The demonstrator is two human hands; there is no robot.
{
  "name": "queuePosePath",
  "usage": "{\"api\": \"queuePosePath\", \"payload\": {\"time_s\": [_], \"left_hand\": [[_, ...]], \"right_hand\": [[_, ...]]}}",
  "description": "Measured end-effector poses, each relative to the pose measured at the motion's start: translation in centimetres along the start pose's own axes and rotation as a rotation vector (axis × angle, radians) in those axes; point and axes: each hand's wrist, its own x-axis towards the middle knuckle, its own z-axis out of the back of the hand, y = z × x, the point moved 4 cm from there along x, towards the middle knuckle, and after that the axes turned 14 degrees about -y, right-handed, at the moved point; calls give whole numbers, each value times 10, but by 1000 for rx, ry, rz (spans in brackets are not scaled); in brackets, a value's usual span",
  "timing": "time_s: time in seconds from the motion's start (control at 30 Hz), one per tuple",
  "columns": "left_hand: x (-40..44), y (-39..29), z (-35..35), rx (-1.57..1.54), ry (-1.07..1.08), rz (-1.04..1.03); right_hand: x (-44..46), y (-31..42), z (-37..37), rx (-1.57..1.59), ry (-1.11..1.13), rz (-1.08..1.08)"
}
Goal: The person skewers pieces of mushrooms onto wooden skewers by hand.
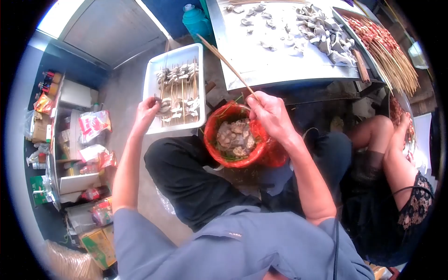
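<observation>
My right hand is closed around several thin wooden sticks that point up and to the left, above the rim of a red-lined bucket. Pale, greyish food pieces and some green stems lie inside the bucket. At the left edge of a white tray, the fingers of my left hand are pinched together beside the skewered grey pieces; what they hold is too small to make out. Rows of skewers with grey-white pieces fill the tray.
A white table at the top bears loose grey pieces and a tray of red skewers. Beside it stands a teal flask. Another person's arm is at the right. Shelves with packages line the left.
</observation>
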Motion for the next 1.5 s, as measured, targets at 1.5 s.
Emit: {"api": "queuePosePath", "payload": {"time_s": [1.5], "left_hand": [[-40,-251,-41,-736,323,-89]], "right_hand": [[-18,9,4,300,-67,-52]]}}
